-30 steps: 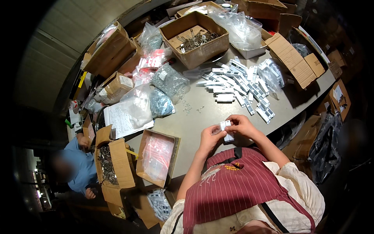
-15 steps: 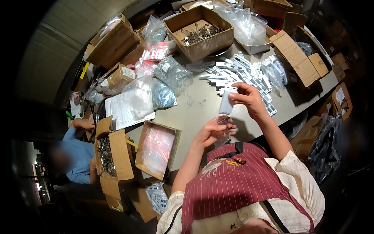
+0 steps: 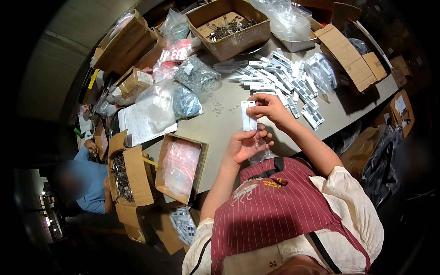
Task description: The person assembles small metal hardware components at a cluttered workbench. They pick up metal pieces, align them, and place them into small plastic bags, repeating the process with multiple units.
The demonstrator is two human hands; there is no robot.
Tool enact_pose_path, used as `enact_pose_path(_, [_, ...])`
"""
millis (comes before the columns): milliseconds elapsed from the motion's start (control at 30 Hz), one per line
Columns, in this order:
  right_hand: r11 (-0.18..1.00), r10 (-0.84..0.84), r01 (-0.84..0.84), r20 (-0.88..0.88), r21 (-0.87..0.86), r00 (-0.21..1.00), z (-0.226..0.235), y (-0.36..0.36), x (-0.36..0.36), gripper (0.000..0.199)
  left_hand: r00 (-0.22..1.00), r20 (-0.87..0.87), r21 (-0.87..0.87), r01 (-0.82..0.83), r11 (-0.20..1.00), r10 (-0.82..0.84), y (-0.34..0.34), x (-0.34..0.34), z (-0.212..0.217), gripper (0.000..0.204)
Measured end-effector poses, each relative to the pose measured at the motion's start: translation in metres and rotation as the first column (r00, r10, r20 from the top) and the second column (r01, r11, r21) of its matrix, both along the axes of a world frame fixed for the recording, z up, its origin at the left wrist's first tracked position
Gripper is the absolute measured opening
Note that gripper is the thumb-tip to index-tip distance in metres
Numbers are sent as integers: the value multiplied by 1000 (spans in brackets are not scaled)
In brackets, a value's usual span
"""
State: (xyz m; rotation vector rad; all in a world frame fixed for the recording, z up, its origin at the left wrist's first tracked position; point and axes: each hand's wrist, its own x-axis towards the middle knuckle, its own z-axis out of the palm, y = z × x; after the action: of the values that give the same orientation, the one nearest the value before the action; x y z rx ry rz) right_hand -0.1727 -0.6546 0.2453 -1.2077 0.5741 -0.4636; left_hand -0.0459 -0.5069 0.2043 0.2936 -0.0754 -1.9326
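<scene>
My right hand (image 3: 269, 109) pinches the top of a narrow white packet (image 3: 249, 116) and holds it upright above the grey table (image 3: 215, 123). Just below it, my left hand (image 3: 245, 145) holds a small clear plastic bag (image 3: 259, 153) by its mouth, right at the packet's lower end. Beyond my hands lies a heap of several similar white packets (image 3: 282, 80) spread across the table.
An open cardboard box of metal parts (image 3: 229, 27) stands at the back. Clear bags of small parts (image 3: 188, 89) and a paper sheet (image 3: 140, 123) lie to the left. A box of pink-tinted bags (image 3: 181, 167) sits at the table's near edge. A person in blue (image 3: 89, 181) works lower left.
My right hand has carried the white packet up and away from my body, then down over the clear bag in my left hand. The view has tilted slightly.
</scene>
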Motion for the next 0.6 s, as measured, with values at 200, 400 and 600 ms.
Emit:
enact_pose_path(200, [995, 89, -91, 28, 45, 996, -4, 6, -1, 33, 999, 30, 49, -33, 998, 32, 1, 0, 2, 33])
enact_pose_path(400, [985, 172, -172, -101, 10, 980, 13, 31, -4, 21, 988, 140, 99, -84, 992, 69, 9, 10, -22, 30])
enact_pose_path(600, [728, 384, -312, -15, -611, 923, -4, 16, -19, 14, 954, 292, -43, -55, 998, 65, 12, 16, 14, 44])
